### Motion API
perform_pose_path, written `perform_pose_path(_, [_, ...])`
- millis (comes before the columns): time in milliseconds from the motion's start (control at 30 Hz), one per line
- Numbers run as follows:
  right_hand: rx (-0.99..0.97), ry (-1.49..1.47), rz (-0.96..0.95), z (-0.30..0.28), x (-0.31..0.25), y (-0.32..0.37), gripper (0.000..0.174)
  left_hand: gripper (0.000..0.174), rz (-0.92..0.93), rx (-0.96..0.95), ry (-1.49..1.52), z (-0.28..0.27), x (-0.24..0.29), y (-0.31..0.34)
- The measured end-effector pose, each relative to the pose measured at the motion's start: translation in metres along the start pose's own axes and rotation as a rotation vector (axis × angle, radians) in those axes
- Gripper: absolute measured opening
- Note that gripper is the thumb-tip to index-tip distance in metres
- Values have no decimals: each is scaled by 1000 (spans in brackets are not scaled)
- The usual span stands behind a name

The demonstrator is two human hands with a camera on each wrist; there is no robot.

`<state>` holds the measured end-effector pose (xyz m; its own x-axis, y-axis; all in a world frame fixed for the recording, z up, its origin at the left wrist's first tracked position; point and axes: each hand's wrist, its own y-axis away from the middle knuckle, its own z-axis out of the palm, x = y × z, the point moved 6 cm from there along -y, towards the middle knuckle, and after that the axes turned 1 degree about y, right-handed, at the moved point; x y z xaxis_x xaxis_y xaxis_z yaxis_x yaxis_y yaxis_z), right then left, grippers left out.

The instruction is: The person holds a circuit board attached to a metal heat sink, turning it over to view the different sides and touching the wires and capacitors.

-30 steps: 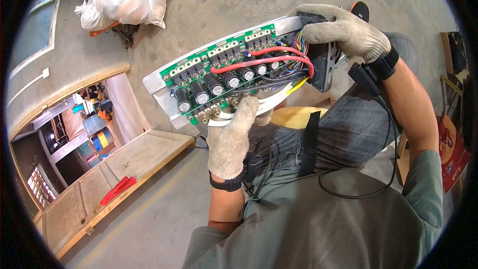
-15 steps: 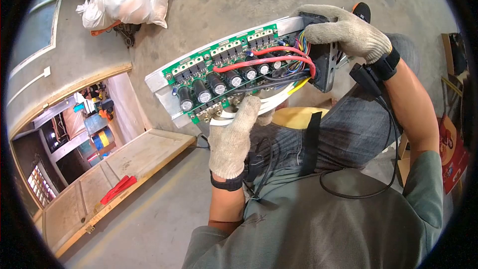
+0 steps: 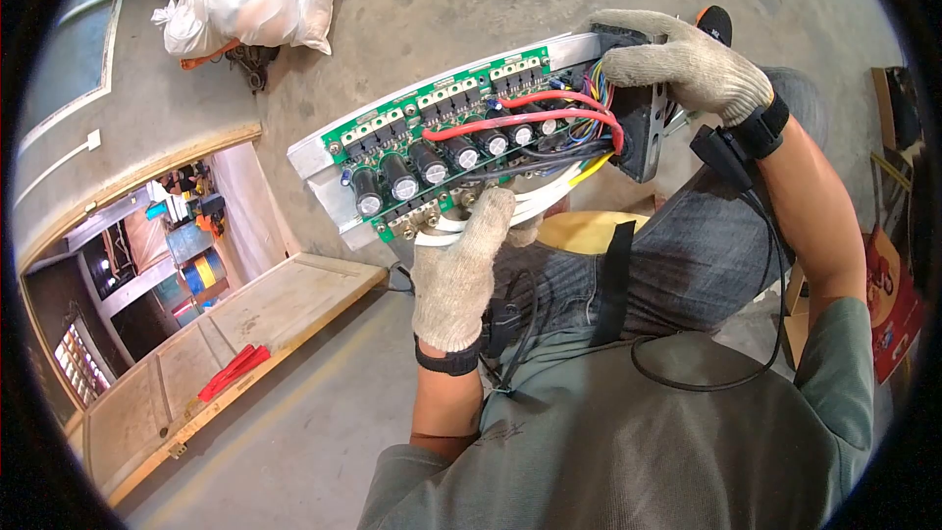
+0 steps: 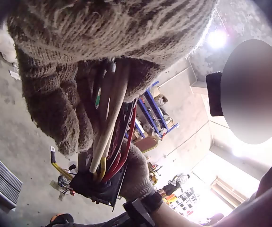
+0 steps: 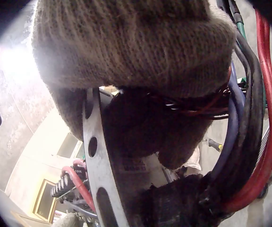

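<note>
A green circuit board (image 3: 373,128) with a row of black capacitors (image 3: 434,172) lies on a silver metal housing (image 3: 312,159), tilted above the lap. Red cables (image 3: 520,121), white cables (image 3: 540,201) and thin coloured wires run to a black end plate (image 3: 643,132). My gloved left hand (image 3: 456,270) grips the housing's near edge, thumb by the white cables; in the left wrist view the glove (image 4: 107,33) curls round cables (image 4: 112,113). My gloved right hand (image 3: 692,64) holds the end plate's top corner; the right wrist view shows its glove (image 5: 136,52) over a metal strip with holes (image 5: 98,161).
A wooden door panel (image 3: 235,353) with a red item (image 3: 234,371) lies at the left. White sacks (image 3: 260,0) are at the upper left, a yellow round object (image 3: 579,232) is below the housing, and a red box (image 3: 891,309) is at the far right.
The board and both hands have shifted very slightly to the right in the head view. Both grips look the same.
</note>
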<state>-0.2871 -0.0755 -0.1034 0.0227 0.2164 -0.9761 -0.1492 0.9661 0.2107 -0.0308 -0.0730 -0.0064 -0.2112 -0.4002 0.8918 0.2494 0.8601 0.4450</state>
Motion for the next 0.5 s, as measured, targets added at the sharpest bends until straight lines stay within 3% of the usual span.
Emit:
perform_pose_path(67, [-22,28,-29,2,-2,0,40,29,-3,1,10,-1,0,0])
perform_pose_path(267, [28,-89,164,2,-1,2,38,27,1,-6,-4,-1,-1,0])
perform_pose_path(333, [32,16,12,1,-3,1,37,27,-10,-4,4,-2,-3,-1])
perform_pose_path(500, [15,19,-40,1,-1,1,38,28,7,3,31,2,1,0])
